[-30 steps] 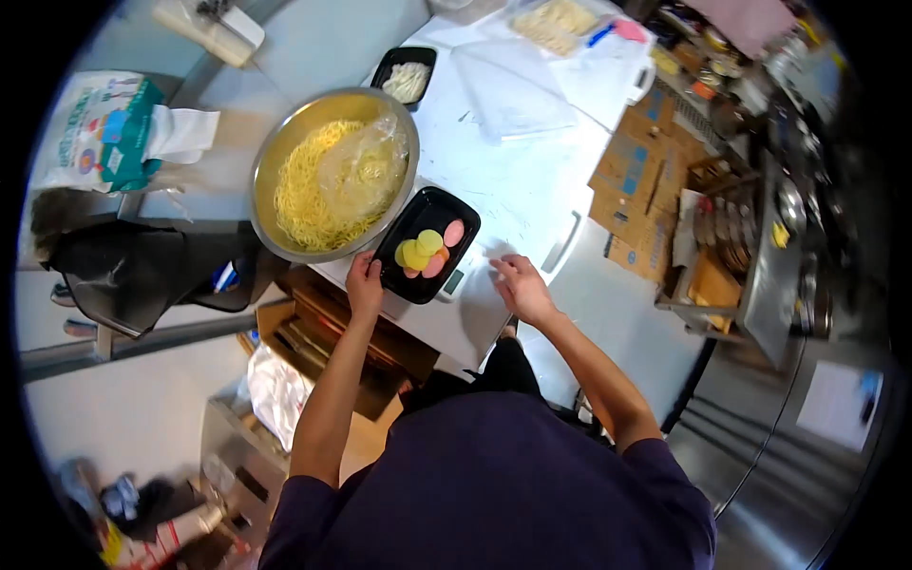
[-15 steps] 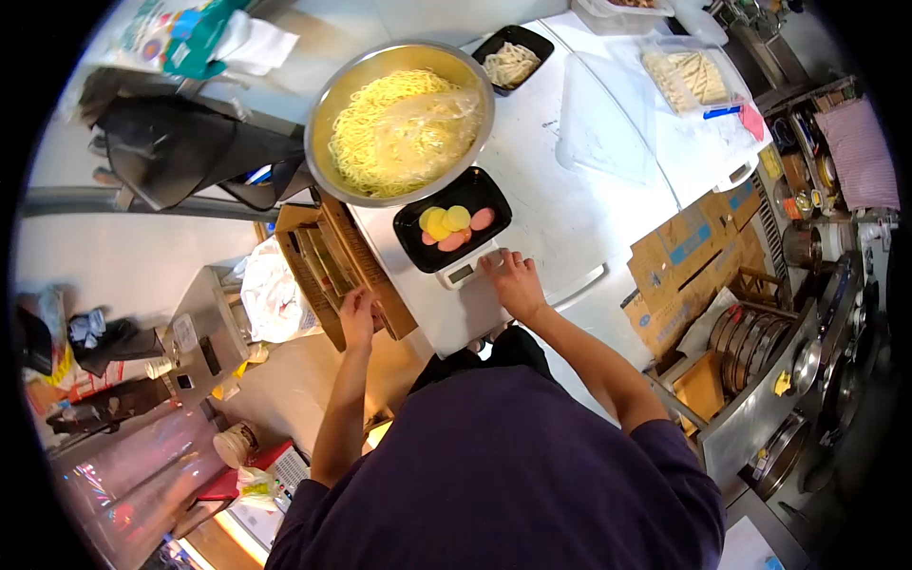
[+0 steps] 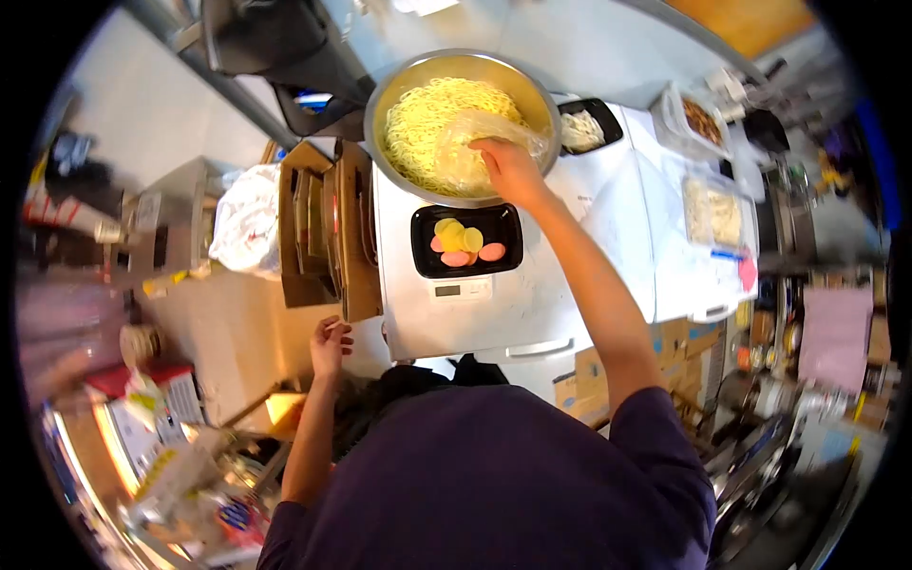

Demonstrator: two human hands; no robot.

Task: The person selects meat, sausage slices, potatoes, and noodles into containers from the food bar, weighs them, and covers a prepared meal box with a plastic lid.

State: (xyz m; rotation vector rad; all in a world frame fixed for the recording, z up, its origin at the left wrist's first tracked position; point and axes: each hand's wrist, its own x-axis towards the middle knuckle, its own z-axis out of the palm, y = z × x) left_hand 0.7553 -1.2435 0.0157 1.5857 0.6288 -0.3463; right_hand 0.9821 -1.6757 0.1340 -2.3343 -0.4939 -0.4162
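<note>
A large metal bowl [image 3: 375, 133] of yellow noodles [image 3: 413, 123] stands on the white table, with a clear plastic bag [image 3: 465, 157] lying over the noodles. My right hand [image 3: 513, 171] reaches over the bowl's near side, its fingers pinched on the bag. Just in front of the bowl, a black tray [image 3: 427, 261] with yellow and pink slices [image 3: 456, 242] rests on a white kitchen scale [image 3: 464, 289]. My left hand [image 3: 330, 347] hangs beside the table, below the cardboard box, loosely open and holding nothing.
A small black tray of pale noodles [image 3: 581, 131] sits right of the bowl. Farther right are a tub of brown food [image 3: 701, 122] and a clear container of pale strips [image 3: 717, 217]. An upright cardboard box [image 3: 356, 228] and a white bag [image 3: 247, 220] stand left of the table.
My right hand has left the scale, moving up and forward to the plastic bag in the bowl. My left hand has drawn away from the cardboard box's edge. The view has turned.
</note>
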